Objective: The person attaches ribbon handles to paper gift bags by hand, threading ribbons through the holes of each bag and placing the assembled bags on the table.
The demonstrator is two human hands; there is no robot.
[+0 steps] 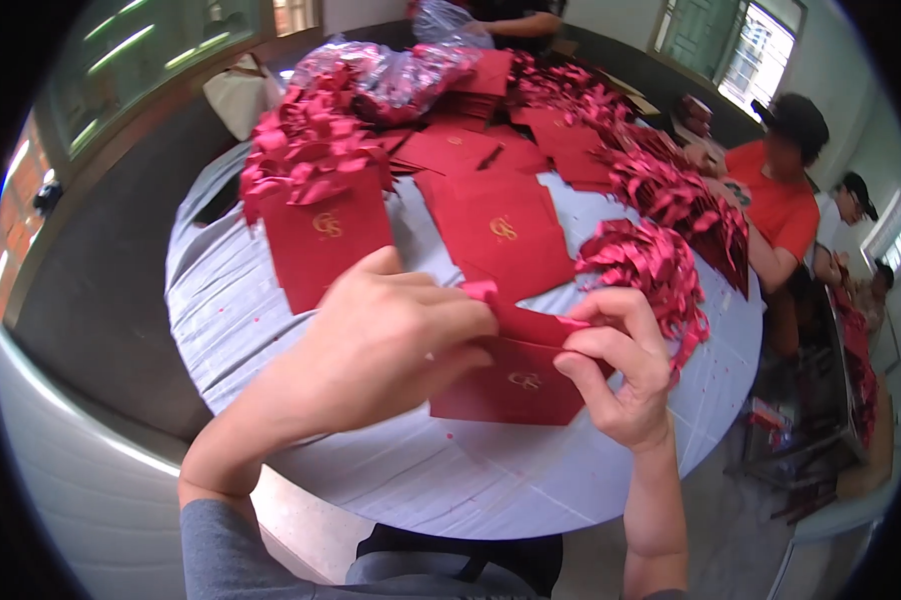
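Note:
A flat red paper gift bag (527, 386) with a gold emblem is in front of me, over the near side of the table. My right hand (621, 362) pinches its upper right edge, where a bit of pink ribbon (575, 323) shows. My left hand (403, 325) is curled at the bag's upper left; whatever its fingertips hold is hidden. Another bit of pink ribbon stands up just beyond those fingers. Farther off lie a stack of red bags without visible ribbons (499, 235) and, at the left, a stack with bunched ribbons (326, 232).
A round table (451, 490) under a pale cover bears it all. A heap of pink ribbons (646, 270) lies by my right hand. More beribboned bags (686, 215) line the right edge, near a person in orange (776, 205). Clear plastic wrap (396, 75) lies at the back.

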